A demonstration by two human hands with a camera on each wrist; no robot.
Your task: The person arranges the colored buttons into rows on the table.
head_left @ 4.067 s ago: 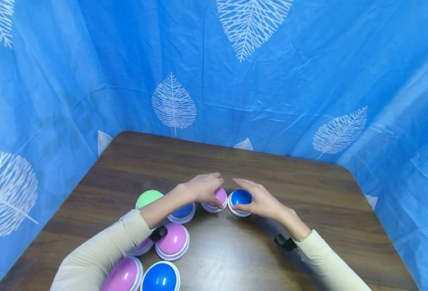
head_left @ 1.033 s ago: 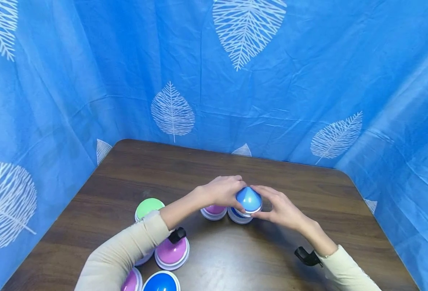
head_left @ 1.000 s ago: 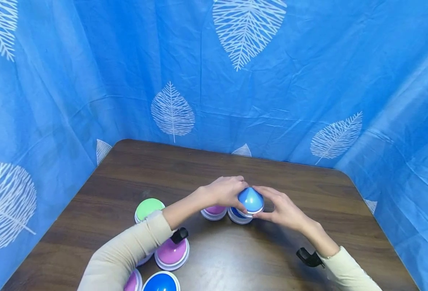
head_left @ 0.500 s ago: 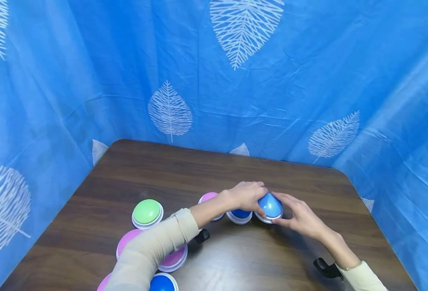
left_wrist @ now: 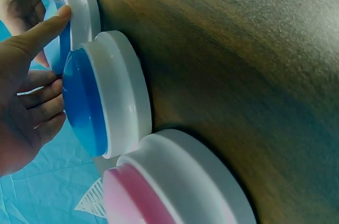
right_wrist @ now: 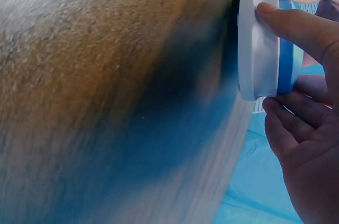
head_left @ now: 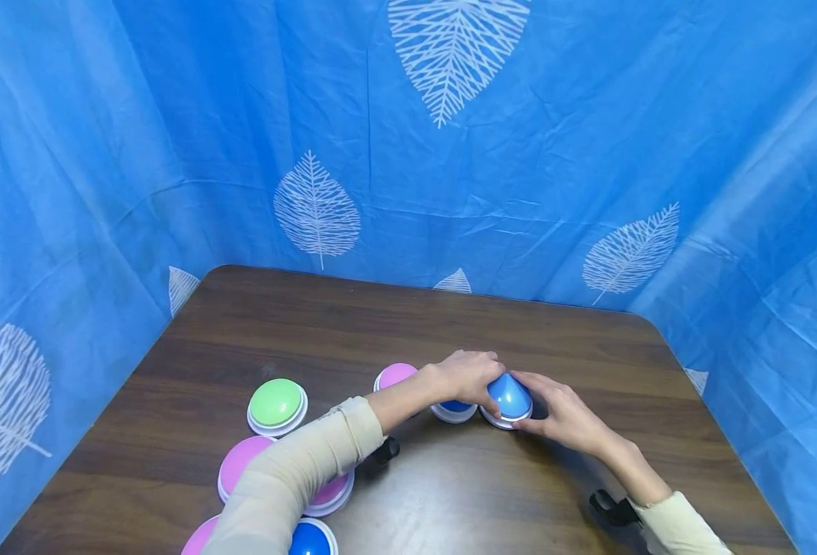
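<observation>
Blue and white, a pointed button (head_left: 509, 398) is right of centre in the head view's lower half, pinched by the thumbs and fingers of the left hand (head_left: 469, 378) and right hand (head_left: 569, 416). A darker button (head_left: 454, 415) sits just left; a green button (head_left: 275, 403) lies at lower left.

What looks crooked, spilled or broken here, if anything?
Nothing stands out: the green button sits level on the table, and I see no spills or cracks. The left hand and right hand partly hide the blue button between them.
</observation>
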